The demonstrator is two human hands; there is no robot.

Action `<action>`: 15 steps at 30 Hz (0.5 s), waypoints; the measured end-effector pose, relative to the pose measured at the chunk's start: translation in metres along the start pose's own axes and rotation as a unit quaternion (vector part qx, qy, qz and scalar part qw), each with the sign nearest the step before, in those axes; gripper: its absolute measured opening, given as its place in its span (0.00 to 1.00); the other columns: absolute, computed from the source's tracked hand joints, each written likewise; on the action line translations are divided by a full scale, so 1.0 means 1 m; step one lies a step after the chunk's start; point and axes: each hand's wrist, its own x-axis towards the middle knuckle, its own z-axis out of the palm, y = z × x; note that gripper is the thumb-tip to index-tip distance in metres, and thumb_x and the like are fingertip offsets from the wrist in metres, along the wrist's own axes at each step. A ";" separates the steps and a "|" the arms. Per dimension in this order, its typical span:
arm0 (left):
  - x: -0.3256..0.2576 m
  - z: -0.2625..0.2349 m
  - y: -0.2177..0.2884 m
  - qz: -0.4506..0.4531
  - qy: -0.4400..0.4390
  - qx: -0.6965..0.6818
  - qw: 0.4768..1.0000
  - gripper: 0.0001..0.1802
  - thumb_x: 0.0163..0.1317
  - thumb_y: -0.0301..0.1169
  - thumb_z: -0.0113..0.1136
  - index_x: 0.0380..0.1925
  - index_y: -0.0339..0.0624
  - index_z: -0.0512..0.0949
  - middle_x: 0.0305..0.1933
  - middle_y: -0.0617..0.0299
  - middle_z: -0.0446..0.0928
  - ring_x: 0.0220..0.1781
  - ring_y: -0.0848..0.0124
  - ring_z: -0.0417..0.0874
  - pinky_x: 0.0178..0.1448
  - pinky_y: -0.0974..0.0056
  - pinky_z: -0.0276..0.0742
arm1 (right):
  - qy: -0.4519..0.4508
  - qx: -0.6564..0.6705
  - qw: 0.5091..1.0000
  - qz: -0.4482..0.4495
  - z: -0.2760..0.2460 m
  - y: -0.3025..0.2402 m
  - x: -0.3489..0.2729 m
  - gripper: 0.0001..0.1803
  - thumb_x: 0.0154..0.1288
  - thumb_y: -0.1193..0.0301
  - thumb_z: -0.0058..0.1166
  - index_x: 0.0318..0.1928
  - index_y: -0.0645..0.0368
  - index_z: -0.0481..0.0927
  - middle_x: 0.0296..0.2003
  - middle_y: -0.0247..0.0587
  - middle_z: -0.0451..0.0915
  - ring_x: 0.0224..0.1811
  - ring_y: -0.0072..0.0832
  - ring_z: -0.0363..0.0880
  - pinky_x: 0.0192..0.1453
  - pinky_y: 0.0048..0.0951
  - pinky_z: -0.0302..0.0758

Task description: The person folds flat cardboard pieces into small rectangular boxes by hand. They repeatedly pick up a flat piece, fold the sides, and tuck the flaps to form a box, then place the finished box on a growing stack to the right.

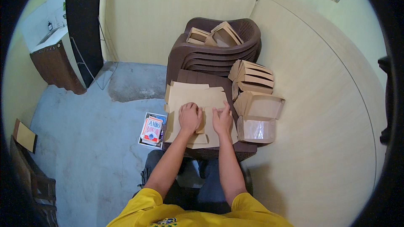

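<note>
A flat brown cardboard box blank (187,93) with cut flaps lies on the seat of a brown plastic chair (191,77) before me. My left hand (190,118) is on its middle, fingers bent and close together, gripping the card beside a small raised flap (201,127). Over the right part of the blank is my right hand (222,120), its thumb and forefinger spread apart, touching the card. The undersides of both hands are hidden.
Folded cardboard boxes (254,77) and an opened box (257,128) stand against the chair's right side. Behind, stacked chairs (214,52) hold more boxes (227,35). A white box (163,143) with card packs (151,129) sits at left. A wall (311,113) rises on the right.
</note>
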 end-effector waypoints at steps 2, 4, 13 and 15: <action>-0.009 -0.012 0.012 -0.056 -0.037 0.077 0.995 0.22 0.74 0.46 0.60 0.50 0.39 0.89 0.60 0.49 0.86 0.69 0.55 0.81 0.69 0.44 0.72 | 0.029 -0.018 0.997 -0.067 0.003 0.007 -0.015 0.35 0.76 0.57 0.59 0.75 0.64 0.70 0.51 0.51 0.88 0.62 0.51 0.80 0.72 0.51 0.71; -0.013 -0.021 0.018 -0.110 -0.121 0.078 0.983 0.20 0.72 0.46 0.63 0.46 0.39 0.89 0.52 0.51 0.87 0.65 0.57 0.82 0.64 0.47 0.72 | 0.042 -0.051 0.994 -0.090 0.006 0.010 -0.028 0.31 0.73 0.60 0.62 0.70 0.64 0.76 0.49 0.51 0.87 0.59 0.52 0.82 0.69 0.51 0.74; -0.033 0.015 -0.015 0.070 0.055 -0.023 0.996 0.16 0.64 0.38 0.71 0.52 0.57 0.92 0.67 0.60 0.82 0.74 0.60 0.75 0.73 0.50 0.67 | 0.062 -0.045 0.996 0.055 0.015 -0.023 -0.040 0.31 0.70 0.60 0.61 0.66 0.68 0.80 0.52 0.68 0.87 0.59 0.59 0.85 0.68 0.54 0.77; -0.032 0.021 -0.018 0.074 0.060 -0.018 0.995 0.17 0.64 0.38 0.70 0.53 0.59 0.92 0.69 0.60 0.81 0.76 0.60 0.74 0.77 0.50 0.65 | 0.063 -0.025 0.993 0.099 0.011 -0.029 -0.041 0.31 0.69 0.59 0.62 0.64 0.70 0.79 0.51 0.74 0.86 0.56 0.64 0.86 0.65 0.57 0.79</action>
